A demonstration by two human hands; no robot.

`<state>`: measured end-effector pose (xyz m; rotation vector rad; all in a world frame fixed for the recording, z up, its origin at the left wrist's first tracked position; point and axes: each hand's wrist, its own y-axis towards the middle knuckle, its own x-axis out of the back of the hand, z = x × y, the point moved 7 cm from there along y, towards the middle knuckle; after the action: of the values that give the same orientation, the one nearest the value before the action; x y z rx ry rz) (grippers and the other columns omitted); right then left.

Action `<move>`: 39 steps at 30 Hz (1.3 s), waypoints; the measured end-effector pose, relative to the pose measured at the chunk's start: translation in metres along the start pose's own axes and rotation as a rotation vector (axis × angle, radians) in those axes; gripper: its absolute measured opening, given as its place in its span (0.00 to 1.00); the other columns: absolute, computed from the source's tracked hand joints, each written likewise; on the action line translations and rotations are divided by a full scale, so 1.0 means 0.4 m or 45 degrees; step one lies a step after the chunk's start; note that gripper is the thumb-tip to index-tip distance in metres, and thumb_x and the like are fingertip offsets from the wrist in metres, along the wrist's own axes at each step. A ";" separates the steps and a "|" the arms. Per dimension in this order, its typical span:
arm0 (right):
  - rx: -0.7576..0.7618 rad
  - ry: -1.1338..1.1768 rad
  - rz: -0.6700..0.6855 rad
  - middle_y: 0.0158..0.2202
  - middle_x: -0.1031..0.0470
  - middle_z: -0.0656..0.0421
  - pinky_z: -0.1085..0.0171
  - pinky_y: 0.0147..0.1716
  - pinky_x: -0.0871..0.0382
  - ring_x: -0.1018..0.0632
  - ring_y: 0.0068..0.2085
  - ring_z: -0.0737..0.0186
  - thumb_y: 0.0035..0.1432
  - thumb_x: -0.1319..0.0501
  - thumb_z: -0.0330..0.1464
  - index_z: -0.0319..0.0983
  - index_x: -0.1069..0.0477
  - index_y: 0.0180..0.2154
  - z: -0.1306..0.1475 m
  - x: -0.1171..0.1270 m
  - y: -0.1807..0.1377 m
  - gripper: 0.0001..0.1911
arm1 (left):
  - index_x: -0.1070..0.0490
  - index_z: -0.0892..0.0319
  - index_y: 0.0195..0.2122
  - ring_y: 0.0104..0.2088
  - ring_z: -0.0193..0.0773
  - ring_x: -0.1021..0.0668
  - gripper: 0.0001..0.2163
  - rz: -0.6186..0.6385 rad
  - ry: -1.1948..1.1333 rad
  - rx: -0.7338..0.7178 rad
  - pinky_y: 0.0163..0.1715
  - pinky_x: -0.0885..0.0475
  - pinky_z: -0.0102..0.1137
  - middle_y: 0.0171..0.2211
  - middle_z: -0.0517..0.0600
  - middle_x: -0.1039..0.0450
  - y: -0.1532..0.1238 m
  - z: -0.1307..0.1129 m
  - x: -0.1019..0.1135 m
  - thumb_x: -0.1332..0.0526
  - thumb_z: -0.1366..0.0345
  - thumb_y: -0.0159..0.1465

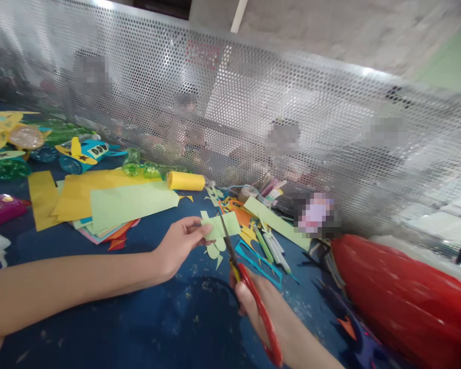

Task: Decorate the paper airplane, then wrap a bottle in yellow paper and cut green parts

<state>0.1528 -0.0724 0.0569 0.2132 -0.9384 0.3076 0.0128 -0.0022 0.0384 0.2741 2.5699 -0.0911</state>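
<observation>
My left hand (182, 243) pinches a small piece of light green paper (229, 224) between thumb and fingers, above the blue table. Red-handled scissors (249, 287) are gripped in my right hand (259, 302), their blades pointing away from me and lying at the green paper. Whether the blades are cutting into it or only pass over it, I cannot tell. Beneath the paper lie rounded light green cut-outs (214, 251). Blue paper strips (259, 266) and green and white pens (272, 248) rest close to the scissors on the right.
Yellow and green paper sheets (134, 205) are stacked at left. Behind them stand bottle airplanes (86, 155) and a yellow-wrapped bottle (186, 181). Orange scraps (238, 211) lie ahead. A perforated metal panel (149, 92) borders the table's far side; a red plastic bag (403, 292) bulges at right.
</observation>
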 end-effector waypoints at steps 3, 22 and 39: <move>0.002 0.021 0.004 0.23 0.34 0.60 0.66 0.22 0.34 0.30 0.23 0.64 0.62 0.62 0.53 0.41 0.41 0.29 -0.005 -0.003 0.001 0.26 | 0.30 0.62 0.32 0.31 0.34 0.22 0.15 -0.016 -0.027 0.000 0.41 0.27 0.33 0.28 0.47 0.24 -0.005 0.000 0.000 0.29 0.60 0.49; 0.056 0.041 -0.012 0.24 0.34 0.60 0.66 0.22 0.34 0.31 0.24 0.64 0.63 0.61 0.52 0.41 0.41 0.29 -0.004 -0.003 -0.004 0.25 | 0.30 0.62 0.32 0.32 0.35 0.22 0.15 0.017 -0.002 -0.028 0.40 0.27 0.32 0.28 0.47 0.24 -0.005 -0.006 -0.002 0.29 0.60 0.50; 0.056 -0.021 -0.147 0.17 0.41 0.64 0.68 0.17 0.46 0.39 0.19 0.68 0.60 0.60 0.55 0.42 0.46 0.22 -0.028 -0.010 0.005 0.28 | 0.31 0.62 0.28 0.30 0.32 0.23 0.15 -0.006 -0.009 -0.003 0.41 0.27 0.32 0.26 0.45 0.25 -0.003 -0.001 0.001 0.28 0.59 0.47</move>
<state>0.1583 -0.0676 0.0475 0.3093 -0.9327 0.2200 0.0122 -0.0031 0.0386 0.2663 2.5636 -0.0902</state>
